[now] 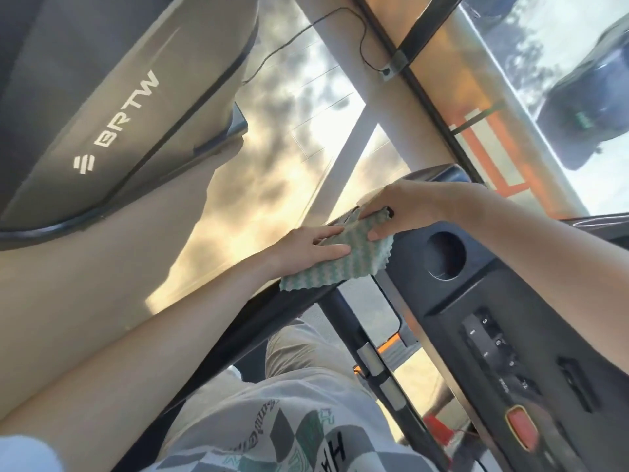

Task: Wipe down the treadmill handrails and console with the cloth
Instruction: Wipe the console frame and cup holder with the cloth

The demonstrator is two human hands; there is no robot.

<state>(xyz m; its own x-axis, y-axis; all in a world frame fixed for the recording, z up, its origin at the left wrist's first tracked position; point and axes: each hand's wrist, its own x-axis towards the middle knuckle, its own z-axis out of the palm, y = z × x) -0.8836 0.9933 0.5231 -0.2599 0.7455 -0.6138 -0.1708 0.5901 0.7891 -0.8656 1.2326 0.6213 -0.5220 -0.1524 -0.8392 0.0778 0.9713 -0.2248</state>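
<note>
Cloth (340, 267) long axis diagonal, lower-left to upper-right.

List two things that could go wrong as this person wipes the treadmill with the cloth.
1. The cloth lies at the console corner; number buttons and a red button sit further along that panel, so a wipe that way might press one.
2. The left hand only presses flat on the cloth while the right hand pinches its edge; its free corner overhangs and could slip off.

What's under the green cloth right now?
The cloth drapes the dark console corner; that covered surface is hidden. The left hand presses on top; the right hand pinches its edge.
</note>
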